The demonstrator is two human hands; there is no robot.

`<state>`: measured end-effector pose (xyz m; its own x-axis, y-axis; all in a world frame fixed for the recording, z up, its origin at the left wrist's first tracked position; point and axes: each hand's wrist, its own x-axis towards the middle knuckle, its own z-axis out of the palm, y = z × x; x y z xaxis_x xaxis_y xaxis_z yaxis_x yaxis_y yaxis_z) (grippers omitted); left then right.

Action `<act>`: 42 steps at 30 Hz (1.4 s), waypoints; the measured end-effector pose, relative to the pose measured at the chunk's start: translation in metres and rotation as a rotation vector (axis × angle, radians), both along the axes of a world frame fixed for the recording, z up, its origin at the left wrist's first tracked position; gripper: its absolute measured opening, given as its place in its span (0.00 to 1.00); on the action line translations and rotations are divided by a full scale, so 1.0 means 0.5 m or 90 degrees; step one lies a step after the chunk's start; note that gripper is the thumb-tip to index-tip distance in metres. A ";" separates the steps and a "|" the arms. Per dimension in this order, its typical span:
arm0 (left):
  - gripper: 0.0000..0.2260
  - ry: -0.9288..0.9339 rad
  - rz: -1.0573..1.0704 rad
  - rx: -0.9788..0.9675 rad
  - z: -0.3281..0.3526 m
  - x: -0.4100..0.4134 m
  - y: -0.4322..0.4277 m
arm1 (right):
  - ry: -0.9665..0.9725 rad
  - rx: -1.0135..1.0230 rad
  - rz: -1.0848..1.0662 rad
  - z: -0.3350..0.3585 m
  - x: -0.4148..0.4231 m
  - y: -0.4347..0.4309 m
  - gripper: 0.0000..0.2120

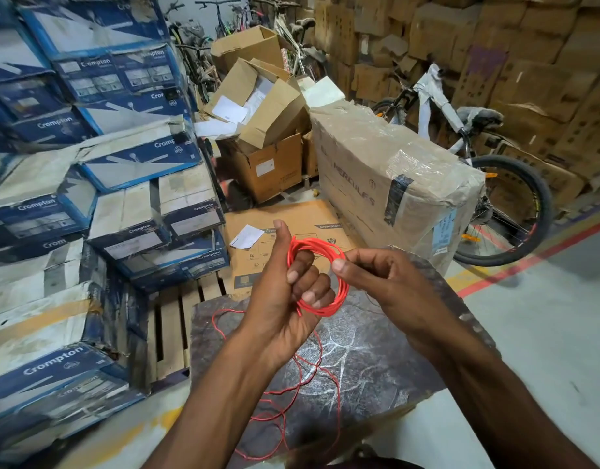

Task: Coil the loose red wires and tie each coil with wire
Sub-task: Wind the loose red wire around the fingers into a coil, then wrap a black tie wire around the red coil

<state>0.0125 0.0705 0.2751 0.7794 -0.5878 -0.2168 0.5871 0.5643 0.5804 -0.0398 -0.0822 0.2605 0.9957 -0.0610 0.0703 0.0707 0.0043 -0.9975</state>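
Red coil (pixel 325 309) loops round curled fingers of the left grip (pixel 285 289); the right grip (pixel 383 282) pinches its rim. Loose wire (pixel 320 346) trails over the desk (pixel 376 367).

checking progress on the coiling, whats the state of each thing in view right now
red wire coil, looped in several turns, no tie visible, held in both hands
left hand, grips the coil, thumb up
right hand, pinches the coil's right side
loose red wire, uncoiled, tangled on the dark slab
tipped carton, flaps open, papers inside
wrapped carton, sealed in clear plastic
bicycle, upright, frame wrapped
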 end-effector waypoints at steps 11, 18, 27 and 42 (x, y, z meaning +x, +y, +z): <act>0.26 -0.099 0.140 0.265 -0.009 -0.001 -0.001 | 0.041 0.043 -0.092 -0.019 0.020 0.018 0.10; 0.19 -0.307 0.165 0.443 -0.038 -0.007 0.008 | 0.062 0.051 -0.117 -0.040 0.028 0.015 0.09; 0.19 -0.240 0.244 0.493 -0.096 0.016 -0.042 | 0.072 0.050 -0.169 -0.100 0.029 0.033 0.08; 0.17 -0.096 0.128 0.418 -0.211 0.030 -0.164 | 0.178 0.008 -0.193 -0.218 -0.019 -0.093 0.12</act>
<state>0.0276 -0.0114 0.1696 0.9084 -0.2139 -0.3593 0.3952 0.1582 0.9049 -0.0495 -0.1286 0.1516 0.9132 -0.3534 -0.2030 -0.2032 0.0369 -0.9784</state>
